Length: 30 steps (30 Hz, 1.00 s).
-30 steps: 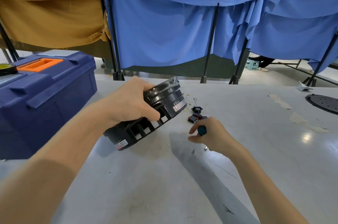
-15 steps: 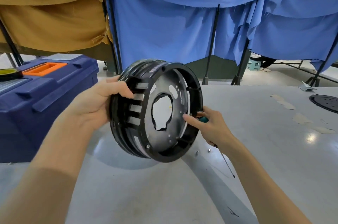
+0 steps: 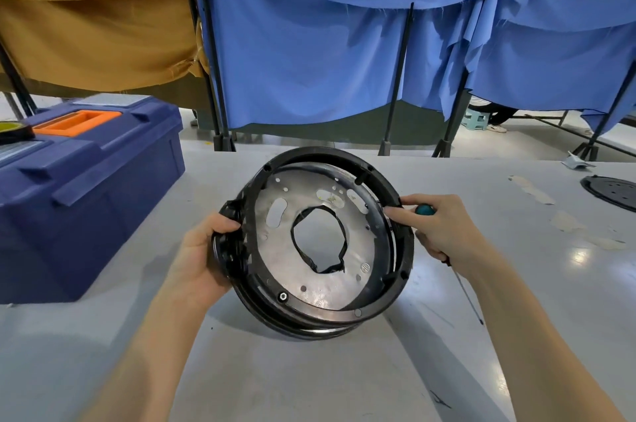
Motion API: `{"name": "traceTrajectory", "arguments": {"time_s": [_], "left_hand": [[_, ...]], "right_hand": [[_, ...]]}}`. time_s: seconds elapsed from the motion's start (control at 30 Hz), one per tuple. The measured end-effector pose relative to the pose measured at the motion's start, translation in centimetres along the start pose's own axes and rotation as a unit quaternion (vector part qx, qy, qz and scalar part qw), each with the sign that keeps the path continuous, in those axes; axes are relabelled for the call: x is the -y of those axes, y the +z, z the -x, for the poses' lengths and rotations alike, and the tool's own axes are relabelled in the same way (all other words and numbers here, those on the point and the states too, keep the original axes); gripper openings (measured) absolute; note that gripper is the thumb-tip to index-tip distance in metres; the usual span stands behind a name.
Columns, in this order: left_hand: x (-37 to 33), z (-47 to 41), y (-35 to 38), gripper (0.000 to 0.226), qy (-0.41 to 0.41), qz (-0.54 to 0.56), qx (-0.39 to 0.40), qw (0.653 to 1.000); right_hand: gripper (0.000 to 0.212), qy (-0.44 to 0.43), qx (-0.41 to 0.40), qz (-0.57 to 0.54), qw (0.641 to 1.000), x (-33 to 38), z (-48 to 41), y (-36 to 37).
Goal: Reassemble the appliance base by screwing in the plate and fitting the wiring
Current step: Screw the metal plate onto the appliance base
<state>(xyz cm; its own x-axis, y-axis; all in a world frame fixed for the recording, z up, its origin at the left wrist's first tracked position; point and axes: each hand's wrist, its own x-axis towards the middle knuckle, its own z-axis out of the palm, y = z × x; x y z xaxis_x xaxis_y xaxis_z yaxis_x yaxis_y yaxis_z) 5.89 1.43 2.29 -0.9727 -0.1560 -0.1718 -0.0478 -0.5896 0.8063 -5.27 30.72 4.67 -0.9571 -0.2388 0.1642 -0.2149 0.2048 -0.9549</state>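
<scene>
I hold the round black appliance base (image 3: 402, 242) tilted up above the table, its open side facing me. Inside it lies a grey metal plate (image 3: 361, 242) with several holes and a ragged central opening. My left hand (image 3: 203, 249) grips the base's left rim. My right hand (image 3: 437, 228) holds a screwdriver (image 3: 425, 209) with a teal handle, its thin shaft pointing down to the right, while the fingertips touch the right rim. A single screw head (image 3: 283, 296) shows at the lower left of the ring.
A dark blue toolbox (image 3: 86, 187) with an orange handle stands at the left on the grey table (image 3: 309, 380). A black perforated disc (image 3: 612, 189) lies at the far right edge. Blue and tan cloths hang behind the table.
The base has been lifted off the table and turned so its open inside faces me. My right hand, with the screwdriver, has come up to its right rim.
</scene>
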Motion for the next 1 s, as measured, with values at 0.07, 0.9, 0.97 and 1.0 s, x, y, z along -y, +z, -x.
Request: {"name": "traceTrajectory", "arguments": {"time_s": [0.07, 0.9, 0.97, 1.0], "left_hand": [[0.7, -0.1, -0.5, 0.037, -0.011, 0.018, 0.009, 1.0], [3.8, -0.6, -3.1, 0.062, 0.004, 0.085, 0.053, 0.995], [3.8, -0.7, -3.3, 0.063, 0.001, 0.074, 0.052, 0.996], [3.8, -0.7, -3.4, 0.063, 0.001, 0.069, 0.055, 0.996]], "right_hand": [[0.005, 0.005, 0.004, 0.024, 1.0, 0.0, 0.0, -0.3], [0.036, 0.0, 0.073, 0.005, 0.997, -0.2, -0.4, -0.9], [0.037, 0.006, 0.085, -0.015, 0.996, -0.2, -0.4, -1.1], [0.039, 0.006, 0.092, -0.022, 0.995, -0.2, -0.4, -1.1]]}}
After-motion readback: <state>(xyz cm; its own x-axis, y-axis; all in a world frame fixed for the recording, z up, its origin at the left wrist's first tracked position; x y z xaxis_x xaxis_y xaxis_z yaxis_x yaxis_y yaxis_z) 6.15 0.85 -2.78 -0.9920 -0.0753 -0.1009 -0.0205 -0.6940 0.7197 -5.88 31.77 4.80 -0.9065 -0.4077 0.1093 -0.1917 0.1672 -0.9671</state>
